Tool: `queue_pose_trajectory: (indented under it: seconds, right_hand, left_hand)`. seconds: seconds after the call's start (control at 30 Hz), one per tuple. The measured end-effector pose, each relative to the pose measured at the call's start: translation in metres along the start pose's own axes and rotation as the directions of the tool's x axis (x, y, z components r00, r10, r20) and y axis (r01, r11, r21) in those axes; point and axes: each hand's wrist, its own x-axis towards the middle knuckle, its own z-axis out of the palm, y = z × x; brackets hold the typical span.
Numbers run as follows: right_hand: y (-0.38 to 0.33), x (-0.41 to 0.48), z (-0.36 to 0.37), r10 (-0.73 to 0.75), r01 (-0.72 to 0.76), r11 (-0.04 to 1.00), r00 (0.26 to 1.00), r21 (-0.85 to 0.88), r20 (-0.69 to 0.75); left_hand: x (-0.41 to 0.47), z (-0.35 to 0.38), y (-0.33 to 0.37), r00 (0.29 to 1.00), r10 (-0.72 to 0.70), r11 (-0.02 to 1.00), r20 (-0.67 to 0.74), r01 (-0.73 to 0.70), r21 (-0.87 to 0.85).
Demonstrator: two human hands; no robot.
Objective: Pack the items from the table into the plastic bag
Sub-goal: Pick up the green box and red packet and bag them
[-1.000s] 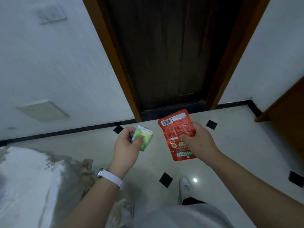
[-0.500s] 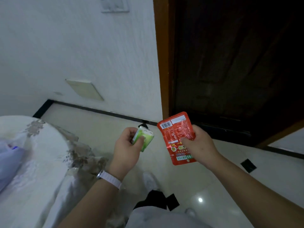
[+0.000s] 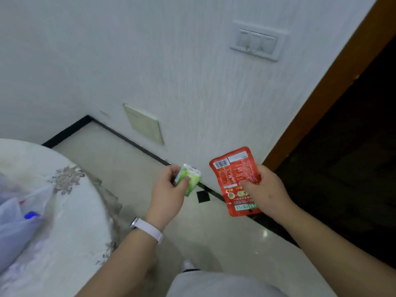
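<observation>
- The view has swung left over the past second: the dark door [image 3: 342, 146], which filled the middle a moment ago, now sits at the right edge, and the wall with its light switch [image 3: 258, 40] takes up the centre.
- With that turn the round table [image 3: 70, 211] has come further into view at the near left, covered in a white patterned cloth.
- The plastic bag [image 3: 19, 221] now shows at the far left edge, lying on the table; it is thin and translucent, with something blue inside, and its mouth cannot be made out.
- The left hand [image 3: 169, 194] keeps its closed grip on a small green packet [image 3: 188, 179], thumb across the front, held out over the floor [image 3: 132, 168].
- The right hand [image 3: 267, 189] still pinches a flat red pouch [image 3: 235, 181] by its right edge, label side facing the camera.
- Both items sit just beside each other in the air, well apart from the bag.
- My reading: the person is turning back towards the table with two items to pack, so the step in hand is the carry.
- Next, a reach left and down to the bag seems called for; with both hands full, opening the limp bag may be awkward.
</observation>
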Motion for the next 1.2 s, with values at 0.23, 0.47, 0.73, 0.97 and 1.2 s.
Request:
queue_pose_trajectory:
  seconds: [0.23,0.47,0.73,0.97,1.2]
  right_hand:
    - [-0.057,0.077,0.062,-0.079,0.093,0.993,0.980,-0.069,0.183]
    - [-0.106,0.178,0.116,-0.162,0.183,0.983,0.922,-0.026,0.351]
    - [-0.195,0.306,0.179,-0.292,0.331,0.943,0.769,0.036,0.569]
    - [-0.269,0.354,0.241,-0.353,0.460,0.885,0.574,0.066,0.739]
    - [-0.304,0.341,0.326,-0.268,0.527,0.848,0.341,0.053,0.901]
  left_hand:
    - [0.061,-0.051,-0.010,0.983,-0.068,0.997,-0.170,0.060,-0.054]
    - [0.113,-0.084,-0.028,0.917,-0.204,0.979,-0.343,0.198,-0.053]
    - [0.207,-0.121,0.003,0.769,-0.229,0.960,-0.596,0.278,-0.010]
    - [0.233,-0.155,0.008,0.524,-0.247,0.941,-0.815,0.332,-0.072]
    - [0.216,-0.209,-0.029,0.248,-0.381,0.896,-0.891,0.337,-0.289]
